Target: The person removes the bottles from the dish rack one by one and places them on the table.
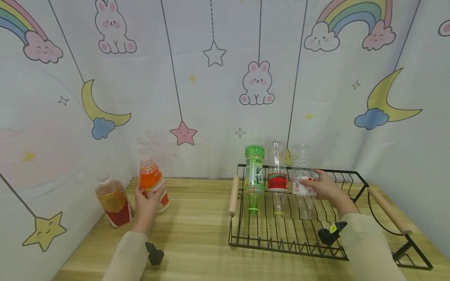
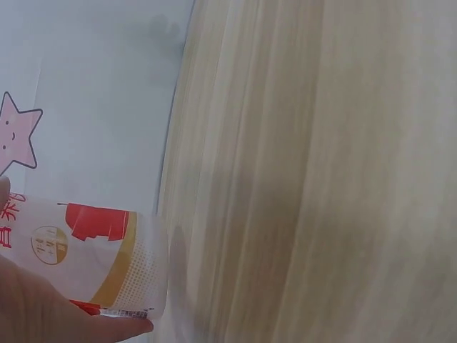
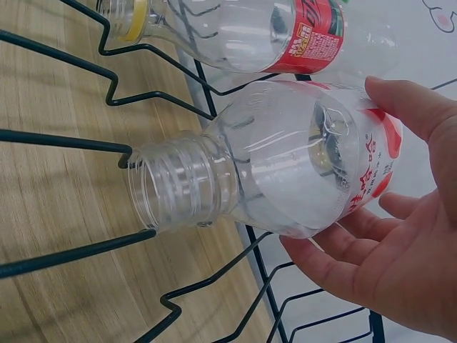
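Note:
My left hand (image 1: pixel 145 205) holds a plastic bottle (image 1: pixel 151 177) with an orange upper part and a white-and-red label, slightly tilted at the table's left. In the left wrist view, its label (image 2: pixel 78 243) shows red and gold patches, with the thumb along the side. At the rack, my right hand (image 1: pixel 328 189) grips a clear plastic bottle (image 1: pixel 306 205) that stands neck-down. The right wrist view shows the uncapped mouth (image 3: pixel 175 186) between the rack's wires, the thumb on one side and the fingers curved around the other.
The black wire rack (image 1: pixel 281 248) has wooden handles. Beside the gripped bottle, a green bottle (image 1: pixel 254 171) and a clear, red-labelled bottle (image 1: pixel 278 181) stand inverted in it. At the far left, an uncapped amber bottle (image 1: pixel 114 201) stands on the wooden table (image 1: pixel 190 234). A printed curtain (image 1: pixel 211 101) hangs behind.

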A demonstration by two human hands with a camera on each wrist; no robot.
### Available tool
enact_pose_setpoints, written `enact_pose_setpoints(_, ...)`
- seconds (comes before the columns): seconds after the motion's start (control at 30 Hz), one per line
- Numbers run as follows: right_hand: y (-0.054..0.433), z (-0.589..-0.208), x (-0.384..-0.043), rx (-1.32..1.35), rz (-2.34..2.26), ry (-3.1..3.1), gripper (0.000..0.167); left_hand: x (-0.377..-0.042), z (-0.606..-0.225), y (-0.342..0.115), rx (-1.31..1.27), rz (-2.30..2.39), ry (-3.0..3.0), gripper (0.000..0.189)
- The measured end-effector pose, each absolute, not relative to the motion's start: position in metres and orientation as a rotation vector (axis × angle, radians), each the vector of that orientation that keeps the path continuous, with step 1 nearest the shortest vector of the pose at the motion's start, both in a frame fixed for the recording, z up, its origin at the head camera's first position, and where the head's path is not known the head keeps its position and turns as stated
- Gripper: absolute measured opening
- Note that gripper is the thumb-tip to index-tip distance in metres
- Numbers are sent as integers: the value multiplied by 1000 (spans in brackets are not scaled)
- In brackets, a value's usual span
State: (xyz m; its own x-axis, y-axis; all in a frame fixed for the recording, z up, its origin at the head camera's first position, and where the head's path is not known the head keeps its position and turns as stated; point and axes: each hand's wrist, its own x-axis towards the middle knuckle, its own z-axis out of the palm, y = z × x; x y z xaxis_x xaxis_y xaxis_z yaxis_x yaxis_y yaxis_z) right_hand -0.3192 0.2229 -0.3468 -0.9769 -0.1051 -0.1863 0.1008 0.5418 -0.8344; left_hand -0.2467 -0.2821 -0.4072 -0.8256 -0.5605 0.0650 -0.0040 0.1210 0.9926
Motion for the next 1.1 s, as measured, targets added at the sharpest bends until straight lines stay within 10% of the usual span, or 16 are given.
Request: enact_pose_setpoints(1.1,222,-344,-314,-25,-1400,2553,97,-248,-414,-284,609,-1760,-1990,96)
